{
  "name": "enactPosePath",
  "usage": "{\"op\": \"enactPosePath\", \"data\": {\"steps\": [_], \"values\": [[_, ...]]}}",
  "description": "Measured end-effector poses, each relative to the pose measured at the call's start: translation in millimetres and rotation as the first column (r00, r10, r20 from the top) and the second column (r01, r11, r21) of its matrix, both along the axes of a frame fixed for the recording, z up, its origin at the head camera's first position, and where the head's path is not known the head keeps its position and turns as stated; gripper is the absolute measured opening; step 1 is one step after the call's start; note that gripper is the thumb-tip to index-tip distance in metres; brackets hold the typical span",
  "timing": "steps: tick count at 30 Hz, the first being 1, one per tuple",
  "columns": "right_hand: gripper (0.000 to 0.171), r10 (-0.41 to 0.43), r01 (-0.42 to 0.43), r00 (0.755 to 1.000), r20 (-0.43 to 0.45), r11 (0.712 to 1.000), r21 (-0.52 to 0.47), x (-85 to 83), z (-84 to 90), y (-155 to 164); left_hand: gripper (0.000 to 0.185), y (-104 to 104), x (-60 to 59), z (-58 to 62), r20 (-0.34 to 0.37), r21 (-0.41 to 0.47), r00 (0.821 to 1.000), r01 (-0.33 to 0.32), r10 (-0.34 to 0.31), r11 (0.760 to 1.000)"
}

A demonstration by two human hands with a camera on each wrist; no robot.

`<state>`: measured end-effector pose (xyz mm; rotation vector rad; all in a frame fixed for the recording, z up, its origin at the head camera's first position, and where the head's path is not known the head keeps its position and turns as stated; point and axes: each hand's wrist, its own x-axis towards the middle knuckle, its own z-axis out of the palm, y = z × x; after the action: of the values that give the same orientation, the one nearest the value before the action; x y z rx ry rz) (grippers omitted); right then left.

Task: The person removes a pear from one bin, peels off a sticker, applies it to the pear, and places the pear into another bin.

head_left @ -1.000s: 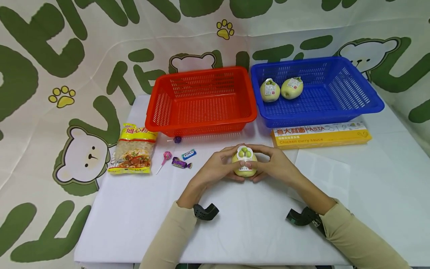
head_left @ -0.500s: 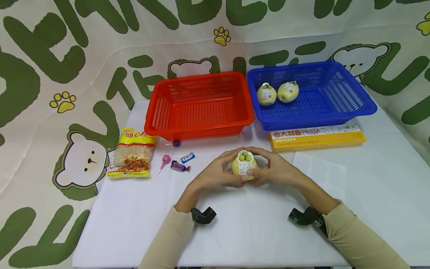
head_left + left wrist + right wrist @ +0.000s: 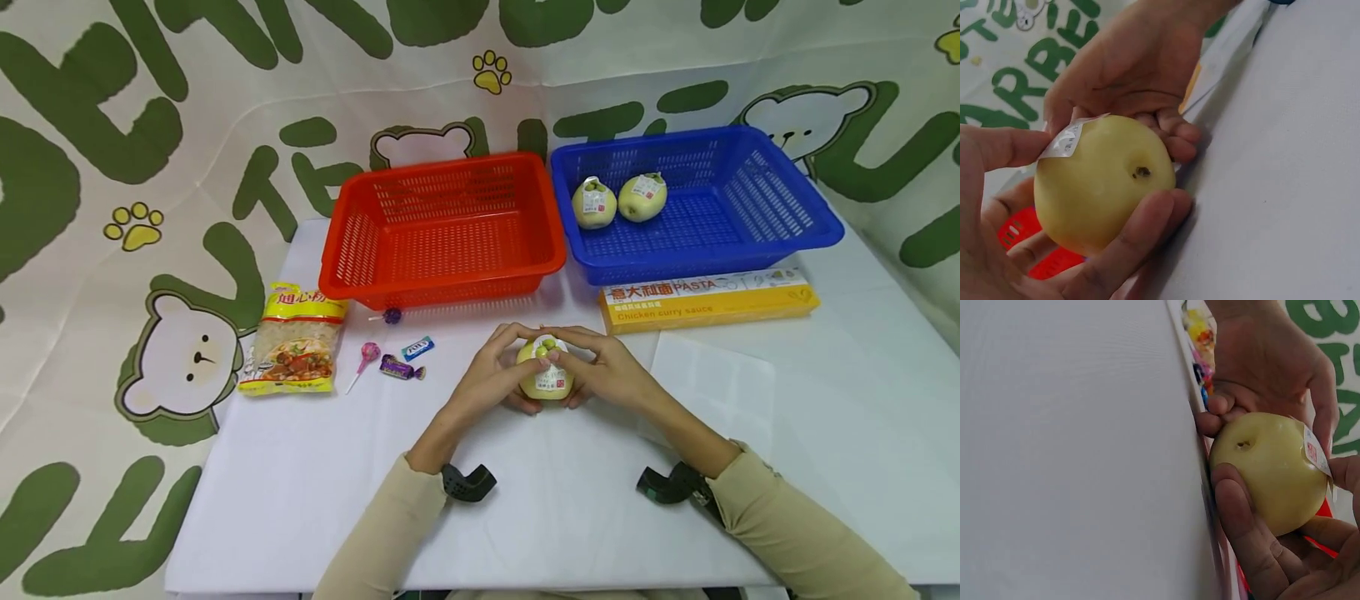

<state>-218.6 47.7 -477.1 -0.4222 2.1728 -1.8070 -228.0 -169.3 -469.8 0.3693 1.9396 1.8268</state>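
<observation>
A pale yellow pear [image 3: 536, 388] with a white label [image 3: 553, 381] is held just above or on the table, at the centre of the head view. My left hand [image 3: 487, 377] grips it from the left, and my right hand [image 3: 618, 371] grips it from the right. Both thumbs press on the label's upper part, near its printed green fruits. In the left wrist view, the label's edge stands off the pear [image 3: 1100, 187] at my left thumb. The blossom end of the pear [image 3: 1272, 478] faces the right wrist camera. Fingers behind the fruit are partly hidden.
A red basket [image 3: 442, 296] stands behind. Beside it, a blue basket [image 3: 720, 225] holds two labelled pears [image 3: 642, 200]. In front lie a pasta box [image 3: 712, 310] and clear sheet [image 3: 720, 379]; at left, a noodle bag [image 3: 296, 342], lollipop [image 3: 367, 353] and wrapped candies [image 3: 401, 367].
Both thumbs have shifted up onto the label, which was more exposed half a second ago. The pear has turned slightly in the hands. The baskets and other items stay put.
</observation>
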Motion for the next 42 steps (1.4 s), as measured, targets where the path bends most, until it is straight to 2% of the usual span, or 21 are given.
{"op": "enactPosePath", "data": {"steps": [6, 14, 23, 24, 29, 31, 33, 35, 37, 39, 41, 42], "values": [[0.04, -0.037, 0.038, 0.999, -0.031, 0.999, 0.015, 1.2, -1.9, -1.9, 0.028, 3.2, -0.3, -1.8, -0.032, -0.004, 0.999, -0.044, 0.044, 0.999], [0.042, -0.118, 0.122, 0.992, -0.049, 0.989, 0.086, 2.3, -2.9, -2.5, 0.023, 17.1, 2.4, -2.1, -0.037, -0.03, 0.982, -0.187, 0.186, 0.982], [0.042, -0.131, 0.133, 0.991, -0.026, 0.986, 0.104, 4.3, -1.5, -2.0, 0.018, 19.3, 1.4, -6.3, -0.046, -0.045, 0.977, -0.208, 0.206, 0.977], [0.043, -0.128, 0.13, 0.991, -0.024, 0.986, 0.106, 4.3, -1.4, -2.0, 0.017, 19.3, 2.8, -3.0, -0.048, -0.046, 0.977, -0.211, 0.209, 0.976], [0.046, -0.139, 0.137, 0.99, 0.011, 0.986, 0.1, 4.1, 1.2, -1.9, 0.017, 18.1, 2.3, -4.0, -0.104, -0.041, 0.976, -0.198, 0.193, 0.979], [0.047, -0.164, 0.16, 0.986, 0.04, 0.983, 0.084, 5.2, 3.1, -2.5, 0.02, 17.9, -0.1, -8.5, -0.16, -0.052, 0.971, -0.186, 0.175, 0.981], [0.047, -0.194, 0.189, 0.979, 0.062, 0.979, 0.077, 5.8, 4.5, -3.6, 0.021, 17.5, -1.5, -9.1, -0.243, -0.088, 0.958, -0.179, 0.153, 0.98], [0.048, -0.209, 0.203, 0.975, 0.079, 0.976, 0.077, 5.4, 5.0, -3.9, 0.024, 15.2, -2.4, -9.6, -0.294, -0.12, 0.949, -0.155, 0.114, 0.981], [0.049, -0.2, 0.193, 0.977, 0.078, 0.977, 0.09, 4.0, 6.2, -2.2, 0.029, 10.9, -2.6, -9.1, -0.289, -0.128, 0.956, -0.101, 0.06, 0.987], [0.049, -0.177, 0.171, 0.983, 0.048, 0.98, 0.105, 2.6, 9.3, 2.3, 0.041, 5.1, -2.3, -8.2, -0.257, -0.133, 0.967, -0.042, 0.007, 0.99], [0.046, -0.155, 0.158, 0.988, -0.026, 0.976, 0.153, 2.8, 15.2, 10.5, 0.062, 0.7, -1.4, -7.7, -0.228, -0.137, 0.973, -0.001, -0.03, 0.991], [0.044, -0.147, 0.159, 0.986, -0.08, 0.972, 0.176, 3.3, 18.3, 15.8, 0.071, -0.3, -1.0, -7.8, -0.237, -0.152, 0.971, 0.004, -0.041, 0.988]]}}
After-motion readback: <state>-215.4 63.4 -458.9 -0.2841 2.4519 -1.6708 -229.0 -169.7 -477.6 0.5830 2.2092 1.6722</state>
